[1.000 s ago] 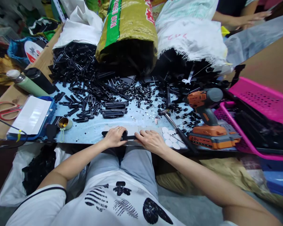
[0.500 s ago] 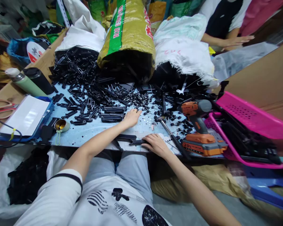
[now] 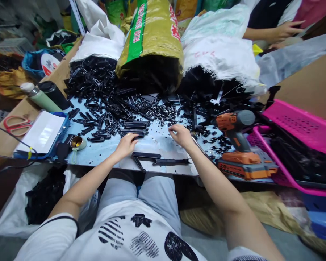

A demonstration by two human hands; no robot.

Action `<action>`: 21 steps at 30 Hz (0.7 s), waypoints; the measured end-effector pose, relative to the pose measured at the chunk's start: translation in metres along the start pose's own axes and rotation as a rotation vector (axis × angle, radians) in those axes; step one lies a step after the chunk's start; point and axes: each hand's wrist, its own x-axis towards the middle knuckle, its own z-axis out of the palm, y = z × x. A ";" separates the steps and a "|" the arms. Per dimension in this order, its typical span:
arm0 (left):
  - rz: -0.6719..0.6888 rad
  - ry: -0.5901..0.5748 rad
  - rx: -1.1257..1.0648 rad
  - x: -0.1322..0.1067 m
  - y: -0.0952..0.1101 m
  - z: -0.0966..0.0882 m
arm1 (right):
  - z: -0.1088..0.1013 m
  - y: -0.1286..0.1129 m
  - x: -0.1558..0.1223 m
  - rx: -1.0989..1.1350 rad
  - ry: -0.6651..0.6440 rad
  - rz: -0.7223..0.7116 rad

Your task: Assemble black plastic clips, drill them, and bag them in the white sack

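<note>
Black bars (image 3: 146, 155), right hand (image 3: 180, 135) pinch unclear, metal shaft (image 3: 199, 146) partly hidden

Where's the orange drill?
In the head view, the orange drill stands at the right, between the person's right hand and the pink basket.

Loose pieces (image 3: 146, 155) lie along the front edge of the table (image 3: 95, 154), with a stack of parts (image 3: 136, 124) behind them and, farther back, a heap of parts (image 3: 92, 79) before three sacks (image 3: 154, 43). To the right stands a drill (image 3: 237, 158) beside a basket (image 3: 282, 174); to the left, a cup (image 3: 81, 144) sits near paper (image 3: 42, 132) on a tray (image 3: 66, 124).
</note>
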 end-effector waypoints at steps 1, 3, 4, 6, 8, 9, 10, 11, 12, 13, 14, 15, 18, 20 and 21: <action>-0.031 0.025 -0.050 -0.016 -0.004 -0.008 | -0.001 -0.012 -0.012 0.131 0.056 0.018; -0.059 0.024 -0.090 -0.041 -0.008 -0.016 | -0.003 -0.039 -0.038 0.382 0.111 0.052; -0.057 0.010 -0.081 -0.049 -0.008 -0.017 | -0.004 -0.050 -0.050 0.457 0.104 0.058; -0.033 -0.032 -0.014 -0.056 -0.005 -0.016 | -0.004 -0.068 -0.067 0.505 0.082 0.042; 0.005 -0.094 0.088 -0.055 0.002 -0.015 | -0.004 -0.076 -0.075 0.461 0.074 -0.001; 0.026 -0.129 0.144 -0.053 0.006 -0.015 | -0.004 -0.078 -0.077 0.420 0.071 -0.023; 0.048 -0.169 0.203 -0.051 0.011 -0.017 | -0.005 -0.079 -0.078 0.374 0.061 -0.042; 0.071 -0.210 0.262 -0.048 0.016 -0.019 | -0.006 -0.079 -0.078 0.330 0.042 -0.059; 0.093 -0.253 0.318 -0.046 0.022 -0.021 | -0.007 -0.079 -0.078 0.292 0.016 -0.076; 0.115 -0.298 0.367 -0.043 0.027 -0.024 | -0.008 -0.080 -0.078 0.261 -0.014 -0.091; 0.136 -0.340 0.405 -0.041 0.031 -0.026 | -0.009 -0.080 -0.079 0.235 -0.040 -0.107; 0.158 -0.378 0.430 -0.039 0.034 -0.028 | -0.010 -0.081 -0.079 0.213 -0.055 -0.120; 0.217 -0.456 0.454 -0.032 0.035 -0.029 | -0.010 -0.083 -0.081 0.154 -0.063 -0.142; 0.224 -0.477 0.451 -0.027 0.030 -0.027 | -0.009 -0.084 -0.081 0.125 -0.074 -0.154; 0.212 -0.489 0.446 -0.026 0.027 -0.025 | -0.007 -0.084 -0.081 0.115 -0.086 -0.164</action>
